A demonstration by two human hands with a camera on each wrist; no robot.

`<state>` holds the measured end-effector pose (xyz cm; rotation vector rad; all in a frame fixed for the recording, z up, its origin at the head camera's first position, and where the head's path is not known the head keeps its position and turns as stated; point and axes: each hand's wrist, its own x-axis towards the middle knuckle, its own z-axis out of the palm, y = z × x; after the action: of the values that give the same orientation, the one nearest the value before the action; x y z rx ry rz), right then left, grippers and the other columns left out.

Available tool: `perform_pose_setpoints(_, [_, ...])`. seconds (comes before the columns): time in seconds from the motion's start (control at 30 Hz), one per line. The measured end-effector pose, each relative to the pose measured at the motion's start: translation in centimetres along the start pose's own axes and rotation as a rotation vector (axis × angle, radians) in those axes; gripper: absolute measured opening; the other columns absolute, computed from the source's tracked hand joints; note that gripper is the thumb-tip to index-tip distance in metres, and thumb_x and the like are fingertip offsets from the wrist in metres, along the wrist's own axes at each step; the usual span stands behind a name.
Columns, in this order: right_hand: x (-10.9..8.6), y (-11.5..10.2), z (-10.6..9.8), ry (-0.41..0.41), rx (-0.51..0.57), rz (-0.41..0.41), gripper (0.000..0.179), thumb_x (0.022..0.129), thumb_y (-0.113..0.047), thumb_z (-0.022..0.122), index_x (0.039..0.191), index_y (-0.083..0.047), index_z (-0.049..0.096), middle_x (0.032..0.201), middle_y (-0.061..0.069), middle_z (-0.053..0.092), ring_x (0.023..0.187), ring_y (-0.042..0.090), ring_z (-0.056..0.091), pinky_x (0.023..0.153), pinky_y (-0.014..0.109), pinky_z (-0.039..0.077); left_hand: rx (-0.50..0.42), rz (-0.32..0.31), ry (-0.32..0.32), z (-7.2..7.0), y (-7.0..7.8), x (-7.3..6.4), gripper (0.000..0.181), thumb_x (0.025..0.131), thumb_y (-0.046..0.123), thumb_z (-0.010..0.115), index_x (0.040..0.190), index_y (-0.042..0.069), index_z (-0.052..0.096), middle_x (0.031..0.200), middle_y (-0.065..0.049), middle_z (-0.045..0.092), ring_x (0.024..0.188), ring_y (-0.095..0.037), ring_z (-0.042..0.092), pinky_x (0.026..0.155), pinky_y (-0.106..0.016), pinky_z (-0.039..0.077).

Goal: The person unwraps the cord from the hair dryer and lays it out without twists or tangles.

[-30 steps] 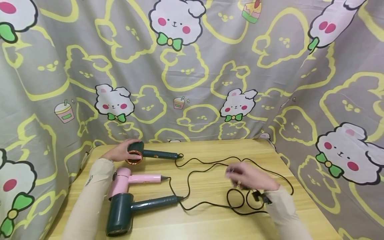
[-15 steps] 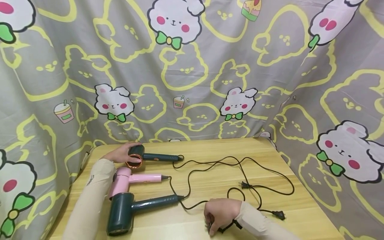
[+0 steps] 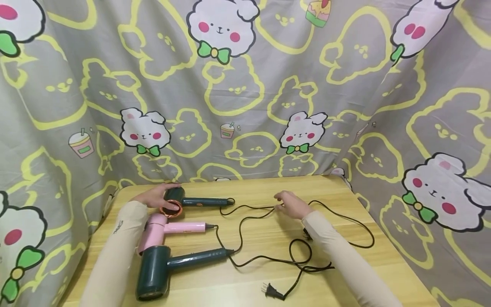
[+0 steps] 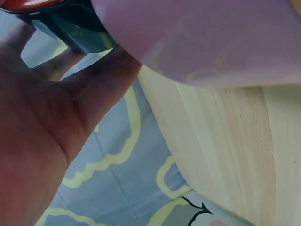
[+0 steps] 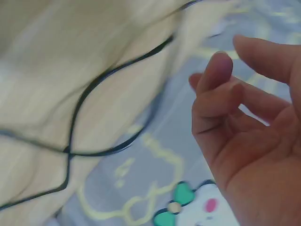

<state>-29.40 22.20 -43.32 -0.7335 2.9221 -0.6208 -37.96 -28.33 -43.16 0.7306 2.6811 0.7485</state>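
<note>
In the head view, my left hand (image 3: 155, 198) grips the head of the farthest hair dryer (image 3: 205, 202), dark green with a copper-coloured ring. Its thumb lies on the ring. In the left wrist view, fingers reach behind that dark head (image 4: 77, 29). A pink hair dryer (image 3: 152, 236) lies just in front, and a second dark green hair dryer (image 3: 153, 273) is nearest the person. My right hand (image 3: 293, 205) hovers at the black cords (image 3: 253, 207) in the back right. In the right wrist view, its loosely bent fingers (image 5: 214, 108) hold nothing.
A black plug (image 3: 273, 291) with bare prongs lies near the table's front. Another plug (image 3: 307, 234) is partly hidden by the right sleeve. Looped cord (image 3: 301, 251) crosses the right half of the wooden table (image 3: 215, 290). Patterned curtain (image 3: 245, 106) surrounds the table.
My right hand came down to the front with a plug, let it go there, and moved back up to the far cords. My left hand stays on the farthest hair dryer.
</note>
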Motion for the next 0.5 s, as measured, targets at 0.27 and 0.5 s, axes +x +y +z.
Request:
perform_pose_setpoints(0.27, [2.0,3.5,0.6,0.007,-0.21,0.143,0.011,0.093,-0.011,0.076,0.084,-0.006,0.081,0.082,0.006,0.077,0.07,0.017,0.067,0.068,0.037,0.057,0.012,-0.059,-0.038,0.0,0.0,0.1,0.102,0.077,0.028,0.092,0.158,-0.001,0.036,0.156,-0.039,0.037,0.137,-0.058,0.044,0.109,-0.069,0.041])
perform_pose_setpoints(0.5, [0.5,6.7,-3.4,0.118,-0.258,0.37,0.015,0.097,-0.017,0.073,0.095,-0.005,0.081,0.095,0.014,0.08,0.079,0.029,0.075,0.073,0.05,0.061,-0.001,-0.03,0.008,-0.2,-0.8,-0.5,0.098,0.078,0.025,0.091,0.155,-0.004,0.037,0.157,-0.039,0.034,0.139,-0.061,0.039,0.109,-0.073,0.037])
